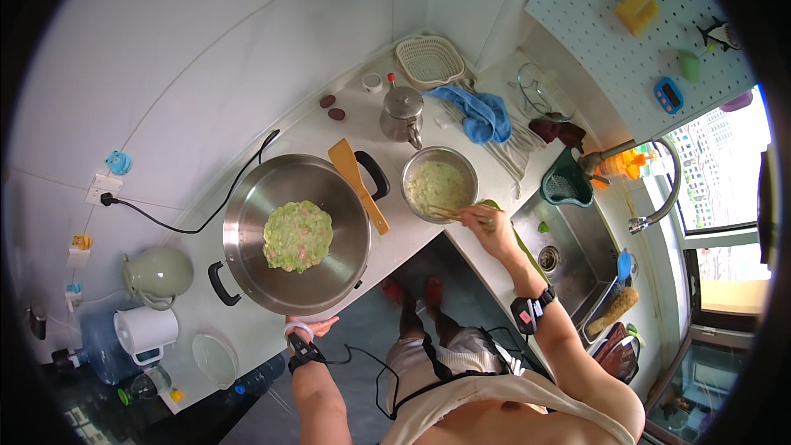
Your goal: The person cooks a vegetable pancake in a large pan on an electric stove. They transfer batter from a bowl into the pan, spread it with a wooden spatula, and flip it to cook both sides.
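A wide steel electric pan stands on the counter, holding a flat round green-and-pink batter pancake. A wooden spatula lies across its right rim, beside a black handle. My left hand is at the counter's front edge just below the pan, fingers extended and apparently holding nothing; the pan and wrist straps partly hide it. To the right, my right hand grips wooden chopsticks, their tips in pale green batter. This batter fills much of a steel bowl near the counter corner.
Behind the bowl stand a metal oil pot and a plastic basket, with a blue cloth alongside. A sink and faucet lie right. A black power cord runs from the pan. A kettle stands left.
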{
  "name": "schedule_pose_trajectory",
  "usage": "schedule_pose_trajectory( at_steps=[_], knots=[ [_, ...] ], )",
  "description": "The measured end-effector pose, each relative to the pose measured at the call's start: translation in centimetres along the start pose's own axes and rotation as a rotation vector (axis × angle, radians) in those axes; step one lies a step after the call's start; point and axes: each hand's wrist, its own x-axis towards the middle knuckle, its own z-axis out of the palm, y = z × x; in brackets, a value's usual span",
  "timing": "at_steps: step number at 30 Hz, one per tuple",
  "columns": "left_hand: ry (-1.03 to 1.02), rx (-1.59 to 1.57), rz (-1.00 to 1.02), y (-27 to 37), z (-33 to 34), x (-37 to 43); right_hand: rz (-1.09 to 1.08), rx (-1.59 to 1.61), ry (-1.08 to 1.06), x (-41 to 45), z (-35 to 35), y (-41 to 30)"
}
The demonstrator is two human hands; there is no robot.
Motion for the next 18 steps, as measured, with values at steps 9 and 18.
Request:
schedule_pose_trajectory(
  at_steps=[9, 18],
  knots=[
    [-0.002, -0.004, 0.015, -0.6, 0.1, -1.6, -0.226, -0.417, -0.025, 3.1, 0.5, -3.4],
    [0.003, 0.079, -0.014, 0.3, 0.2, -0.2, 0.016, -0.12, 0.294, 3.2, -0.2, -0.3]
  ],
)
